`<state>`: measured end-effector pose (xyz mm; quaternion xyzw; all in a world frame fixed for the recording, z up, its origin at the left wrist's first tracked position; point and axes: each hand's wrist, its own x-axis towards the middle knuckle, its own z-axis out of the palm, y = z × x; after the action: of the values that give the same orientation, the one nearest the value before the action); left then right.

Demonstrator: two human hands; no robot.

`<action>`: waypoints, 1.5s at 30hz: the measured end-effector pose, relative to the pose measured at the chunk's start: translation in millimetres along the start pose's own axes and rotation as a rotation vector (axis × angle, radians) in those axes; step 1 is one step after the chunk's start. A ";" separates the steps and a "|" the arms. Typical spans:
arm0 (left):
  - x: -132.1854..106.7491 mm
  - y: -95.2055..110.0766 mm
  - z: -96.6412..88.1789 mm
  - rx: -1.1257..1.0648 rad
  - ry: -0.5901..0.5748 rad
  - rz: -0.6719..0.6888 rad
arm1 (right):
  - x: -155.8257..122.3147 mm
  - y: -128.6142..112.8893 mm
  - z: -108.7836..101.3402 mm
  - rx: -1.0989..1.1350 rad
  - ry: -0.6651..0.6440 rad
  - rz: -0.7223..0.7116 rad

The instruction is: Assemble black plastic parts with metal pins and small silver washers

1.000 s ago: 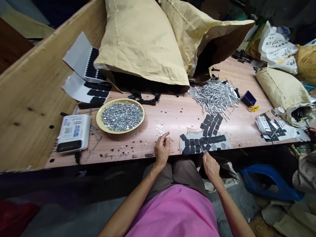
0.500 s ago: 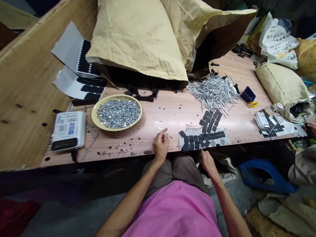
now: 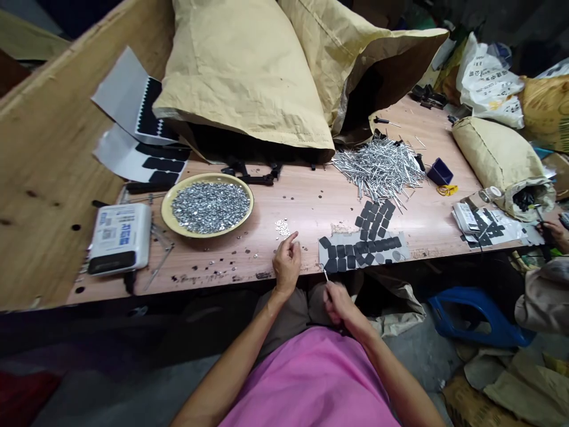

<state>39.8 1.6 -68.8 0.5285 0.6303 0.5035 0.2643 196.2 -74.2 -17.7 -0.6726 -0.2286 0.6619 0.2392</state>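
Note:
My left hand (image 3: 287, 265) rests at the table's front edge, fingers curled with the index finger and thumb close together. Anything between them is too small to make out. Just beyond the fingertips lies a small cluster of flat silver washers (image 3: 281, 228). My right hand (image 3: 340, 303) is closed just off the front edge, and a thin metal rod (image 3: 326, 275) sticks out of it towards the table. Whatever else lies inside that fist is hidden. Beside the rod's tip is a grey backing sheet (image 3: 323, 243) bearing black rounded pads (image 3: 341, 251); more black pads (image 3: 376, 218) lie behind it.
A yellow bowl (image 3: 165, 207) full of small metal pieces stands at left, near a white box (image 3: 120, 231). Large paper sacks (image 3: 240, 77) fill the back. A pile of metal rods (image 3: 377, 166) lies right of centre, near a dark blue cup (image 3: 440, 171). Another person's hand (image 3: 553, 234) shows far right.
My right hand has moved left with the rod, from the middle of the backing sheet to its left end, and a little lower. My left hand stays nearly in place.

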 end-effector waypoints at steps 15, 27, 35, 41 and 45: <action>0.6 -1.9 1.2 0.007 0.002 -0.017 | -4.9 -4.3 10.4 0.162 0.016 0.123; -0.3 -2.7 0.6 0.011 -0.011 -0.039 | -14.6 9.4 -15.2 0.179 -0.056 0.121; -9.7 11.9 0.5 0.202 -0.014 0.218 | -4.7 77.6 -107.6 -0.228 0.512 -0.038; -38.1 51.7 24.0 0.452 -0.325 0.663 | -1.7 67.5 -115.4 -0.527 0.727 -0.452; -40.9 57.1 44.6 0.569 -0.506 0.786 | 0.9 37.6 -90.6 -1.006 0.834 -0.995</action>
<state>113.6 -24.5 -40.5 0.8794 0.4135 0.2313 0.0462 286.5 -104.7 -41.0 -0.7102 -0.6618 -0.0075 0.2400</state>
